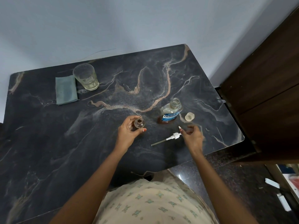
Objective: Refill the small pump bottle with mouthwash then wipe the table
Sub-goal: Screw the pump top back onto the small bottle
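Note:
The small clear pump bottle [139,123] stands upright and uncapped on the dark marble table [48,143]; my left hand [127,133] wraps around its left side. Its white pump head with the long dip tube [168,139] lies flat on the table to the right. My right hand [193,136] hovers just right of the pump head, fingers loosely apart, touching or nearly touching its nozzle. The mouthwash bottle [170,113] with a blue label stands open behind, a little liquid at its bottom. Its clear cap [189,117] lies beside it on the right.
A folded grey-green cloth [66,89] lies at the back left, next to a clear glass tumbler [85,77]. A dark wooden cabinet [267,94] stands close to the table's right edge. A pale wall runs behind the table.

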`<state>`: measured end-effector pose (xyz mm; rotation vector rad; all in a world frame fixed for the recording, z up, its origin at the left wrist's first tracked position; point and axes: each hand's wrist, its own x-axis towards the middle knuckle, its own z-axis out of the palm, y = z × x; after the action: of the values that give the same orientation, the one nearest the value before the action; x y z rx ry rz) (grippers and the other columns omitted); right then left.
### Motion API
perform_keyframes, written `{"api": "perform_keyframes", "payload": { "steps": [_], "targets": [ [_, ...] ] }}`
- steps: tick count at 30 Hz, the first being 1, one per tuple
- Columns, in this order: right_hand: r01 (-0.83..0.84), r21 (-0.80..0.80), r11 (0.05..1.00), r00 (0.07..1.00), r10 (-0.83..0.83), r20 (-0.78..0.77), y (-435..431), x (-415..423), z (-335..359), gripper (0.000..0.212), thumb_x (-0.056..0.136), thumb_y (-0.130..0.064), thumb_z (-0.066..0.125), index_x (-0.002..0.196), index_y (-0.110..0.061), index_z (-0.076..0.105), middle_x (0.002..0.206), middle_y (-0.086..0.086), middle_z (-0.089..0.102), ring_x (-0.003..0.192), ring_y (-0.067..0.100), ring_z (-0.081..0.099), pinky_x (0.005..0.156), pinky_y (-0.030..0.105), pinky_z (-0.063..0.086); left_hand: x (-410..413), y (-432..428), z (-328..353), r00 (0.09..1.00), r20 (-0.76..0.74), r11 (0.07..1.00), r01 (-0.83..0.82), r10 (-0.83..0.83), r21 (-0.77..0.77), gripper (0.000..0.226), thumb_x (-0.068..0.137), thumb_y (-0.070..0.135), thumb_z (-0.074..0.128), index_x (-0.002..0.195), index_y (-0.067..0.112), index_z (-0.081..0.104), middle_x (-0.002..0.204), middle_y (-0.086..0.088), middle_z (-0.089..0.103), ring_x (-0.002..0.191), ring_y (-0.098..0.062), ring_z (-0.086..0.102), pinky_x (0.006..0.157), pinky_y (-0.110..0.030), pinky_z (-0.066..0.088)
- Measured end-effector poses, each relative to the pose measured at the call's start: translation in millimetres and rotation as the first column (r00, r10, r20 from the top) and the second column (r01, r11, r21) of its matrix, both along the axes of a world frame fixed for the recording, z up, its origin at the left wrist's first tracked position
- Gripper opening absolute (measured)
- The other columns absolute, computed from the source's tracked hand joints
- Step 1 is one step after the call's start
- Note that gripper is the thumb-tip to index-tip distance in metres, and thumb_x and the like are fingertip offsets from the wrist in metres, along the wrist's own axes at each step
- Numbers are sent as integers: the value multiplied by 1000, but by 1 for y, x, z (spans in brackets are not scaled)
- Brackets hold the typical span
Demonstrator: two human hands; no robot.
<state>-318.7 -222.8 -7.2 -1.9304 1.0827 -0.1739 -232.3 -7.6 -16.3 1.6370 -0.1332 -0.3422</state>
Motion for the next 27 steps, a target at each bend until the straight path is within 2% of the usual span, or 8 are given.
{"api": "perform_keyframes", "payload": {
  "steps": [5,11,13,16,19,22,24,27],
  "targets": [
    [53,65,996,993,-46,-110,8,1,-12,48,75,-30,73,109,-4,50,102,18,64,93,32,62,84,37,48,0,1,0,1000,2,1000,8,-8,15,49,63,-3,76,99,23,55,102,7,64,97,2,61,86,-12,46],
    [103,144,984,992,-91,-92,14,6,-16,33,74,-19,74,95,-4,54,94,20,66,78,32,66,79,45,54,1,1,-1,1000,3,999,14,-15,36,50,64,-2,77,98,26,55,101,11,63,97,6,61,82,-8,46],
    [122,179,976,992,-114,-58,16,6,-14,32,75,-14,74,97,-1,55,85,15,63,67,26,64,65,33,58,1,1,-2,1000,5,999,10,-10,39,50,63,-2,77,98,26,55,100,11,63,96,6,61,82,-8,46],
    [146,247,958,988,-154,16,18,3,-9,35,74,-6,73,102,3,55,75,9,58,56,15,57,44,13,50,1,1,-3,1000,5,999,10,-10,37,49,64,-2,77,100,22,55,100,10,63,96,5,61,83,-9,46],
    [129,241,962,986,-150,70,19,-2,4,38,73,-7,74,104,2,55,71,5,57,64,17,59,58,22,56,2,1,-4,1000,10,999,14,-14,37,49,64,-1,77,102,19,55,100,10,63,97,5,61,84,-10,46],
    [59,133,989,981,-82,177,25,-5,30,34,72,-12,76,99,-10,56,76,-2,58,76,18,61,74,34,55,2,1,-4,1000,6,999,11,-11,30,49,63,-2,77,102,19,56,100,9,64,97,4,61,84,-10,46],
    [-3,54,999,958,-13,287,31,-5,53,33,71,-15,77,96,-21,56,80,-7,60,76,11,62,71,24,53,1,1,-4,1000,6,1000,7,-7,25,49,63,-2,77,100,21,56,100,9,64,96,4,61,83,-10,46],
    [-87,40,995,880,58,472,42,4,88,33,72,-12,76,96,-24,56,88,-6,64,76,1,63,66,11,51,2,1,-3,1000,8,1000,2,-2,21,50,62,-2,78,97,26,56,100,8,65,96,1,62,84,-11,47]
  ]
}}
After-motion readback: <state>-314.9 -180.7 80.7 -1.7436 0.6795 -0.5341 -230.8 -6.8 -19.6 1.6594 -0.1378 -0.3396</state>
